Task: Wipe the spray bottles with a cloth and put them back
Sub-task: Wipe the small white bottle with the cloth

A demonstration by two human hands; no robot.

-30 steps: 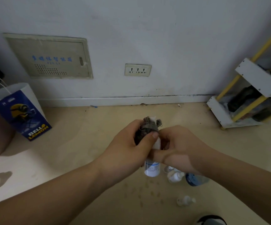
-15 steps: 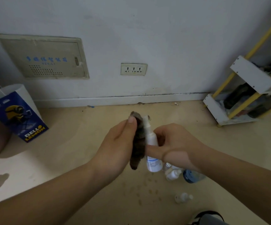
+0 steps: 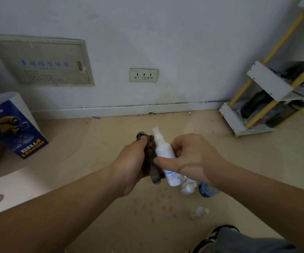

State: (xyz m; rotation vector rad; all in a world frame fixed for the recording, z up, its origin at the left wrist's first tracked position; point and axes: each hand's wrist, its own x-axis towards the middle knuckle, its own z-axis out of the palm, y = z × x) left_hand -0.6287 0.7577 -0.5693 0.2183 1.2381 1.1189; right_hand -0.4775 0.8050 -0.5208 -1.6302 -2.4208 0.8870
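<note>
While the right hand (image 3: 193, 159) grips the upright spray bottle (image 3: 164, 152), the left hand (image 3: 131, 161) presses a clutched cloth (image 3: 152, 170) against it

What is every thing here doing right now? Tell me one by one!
white spray bottle, held in right hand, nozzle up.
cloth, bunched in left hand, against the bottle.
small bottle, lying on the floor.
paper bag, standing upright.
wall socket, nothing plugged in.
panel door, shut.
</note>
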